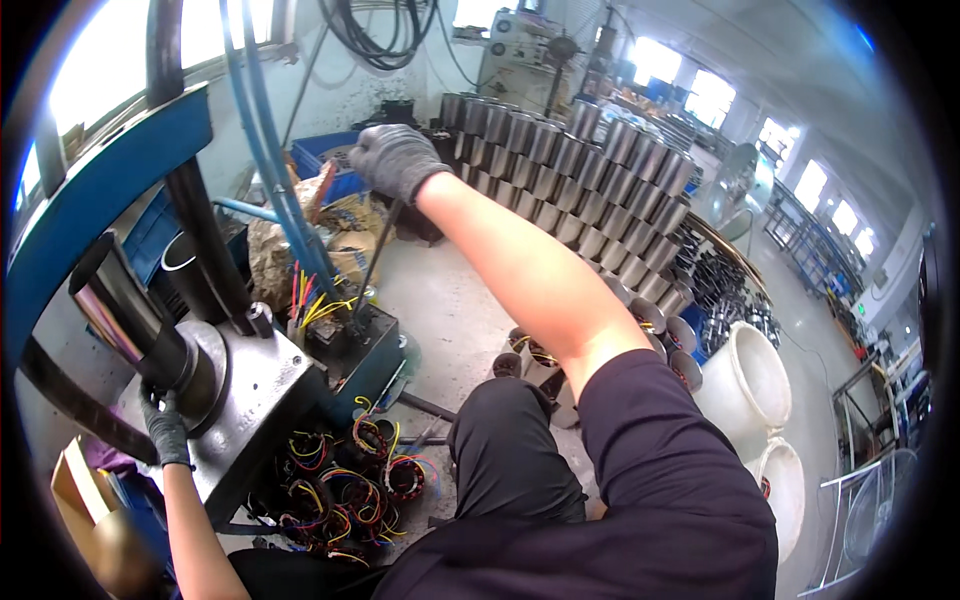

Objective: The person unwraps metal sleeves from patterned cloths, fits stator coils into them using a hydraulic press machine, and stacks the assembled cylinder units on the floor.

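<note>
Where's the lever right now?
Left of centre in the head view: the lever slants down from the right hand toward the dark teal box, just right of the yellow and red wires.

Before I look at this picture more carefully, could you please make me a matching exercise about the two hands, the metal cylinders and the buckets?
Things:
1. Left hand
2. Right hand
3. Metal cylinders
4. Buckets

Places, colours or states:
A. White, toward the picture's right
B. At the base of a shiny tube
C. Stacked in rows
D. Closed at the top of a rod

Right pairs: 1-B, 2-D, 3-C, 4-A
</note>
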### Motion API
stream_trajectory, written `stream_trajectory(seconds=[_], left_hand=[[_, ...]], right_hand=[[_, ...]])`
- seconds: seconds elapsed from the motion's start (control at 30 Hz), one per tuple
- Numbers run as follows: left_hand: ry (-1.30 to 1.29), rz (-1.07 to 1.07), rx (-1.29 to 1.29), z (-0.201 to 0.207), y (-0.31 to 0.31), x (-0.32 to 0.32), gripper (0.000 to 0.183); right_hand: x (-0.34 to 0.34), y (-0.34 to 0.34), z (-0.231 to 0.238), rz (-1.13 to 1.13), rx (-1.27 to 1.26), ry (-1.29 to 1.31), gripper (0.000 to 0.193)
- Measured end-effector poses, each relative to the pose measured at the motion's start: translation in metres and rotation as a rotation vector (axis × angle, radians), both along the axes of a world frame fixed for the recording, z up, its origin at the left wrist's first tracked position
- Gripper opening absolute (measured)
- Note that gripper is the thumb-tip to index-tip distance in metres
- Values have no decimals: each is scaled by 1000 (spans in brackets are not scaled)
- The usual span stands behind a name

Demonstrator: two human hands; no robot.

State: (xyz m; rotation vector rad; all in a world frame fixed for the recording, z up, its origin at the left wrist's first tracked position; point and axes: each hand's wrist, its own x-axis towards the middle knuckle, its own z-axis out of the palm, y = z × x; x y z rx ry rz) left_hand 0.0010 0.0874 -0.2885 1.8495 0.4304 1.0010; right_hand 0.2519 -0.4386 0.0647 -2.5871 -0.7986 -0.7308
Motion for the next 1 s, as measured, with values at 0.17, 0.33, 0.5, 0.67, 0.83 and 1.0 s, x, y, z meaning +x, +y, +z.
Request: stream_trajectory(seconds=[0.17,0.33,0.5,0.67,0.83,1.0], left_hand=[[25,11,-43,14,-17,0,67],[28,0,-18,50,-64,-4,66],[-68,47,68,71,-88,-18,66],[-25,37,-124,86,-90,-13,63],[123,412,-156,113,-113,-15,51],[-230,177,-543,133,-161,-7,36]], right_hand=[[-1,-7,-1,10,9,-7,38],[-23,-34,-11,43,43,-62,33],[-86,-83,-49,295,-76,-202,22],[-145,-116,-73,234,-577,-51,38],[-175,1,-42,577,-470,-161,44],[-192,162,-20,886,-174,-406,52]])
